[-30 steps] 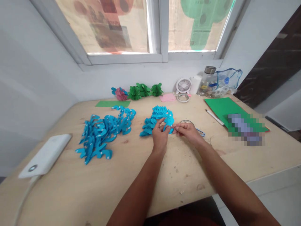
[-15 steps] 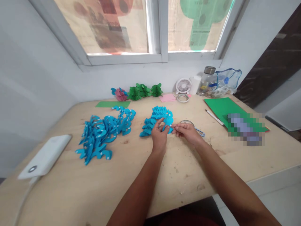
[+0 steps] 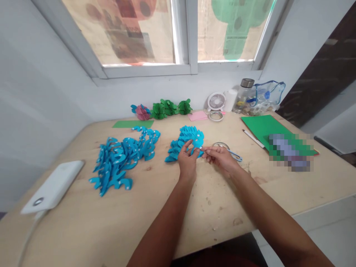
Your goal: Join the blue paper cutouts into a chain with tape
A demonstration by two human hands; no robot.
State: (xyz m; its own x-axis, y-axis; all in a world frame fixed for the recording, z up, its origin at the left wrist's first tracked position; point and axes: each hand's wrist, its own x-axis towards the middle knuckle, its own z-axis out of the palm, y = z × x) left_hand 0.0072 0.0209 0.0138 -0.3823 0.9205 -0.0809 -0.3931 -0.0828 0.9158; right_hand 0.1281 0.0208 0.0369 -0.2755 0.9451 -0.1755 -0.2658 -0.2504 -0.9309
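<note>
A folded stack of blue paper cut-outs [image 3: 175, 148] lies on the table before me. My left hand [image 3: 187, 163] has thumb and fingers closed on its near right end, where a small white square shows. Close to that square, my right hand [image 3: 221, 157] pinches with thumb and forefinger; what lies between those fingertips is too small to make out. Behind the right hand, a tape roll [image 3: 221, 144] is partly hidden, and a blue-edged tool [image 3: 236, 155] pokes out beside it. To the left spreads a heap of blue paper cut-outs [image 3: 119, 157] dotted with white squares.
White power bank [image 3: 57, 185] with a cable at left. Along the wall stand green paper balls [image 3: 169, 107], a pink paper ball [image 3: 142, 112], a small fan [image 3: 217, 101] and a bottle [image 3: 244, 96]. Green sheets [image 3: 263, 126] and a white pen [image 3: 253, 138] lie right.
Both hands stay at the same end of the blue paper stack, with only slight finger movement. The view has shifted a little.
</note>
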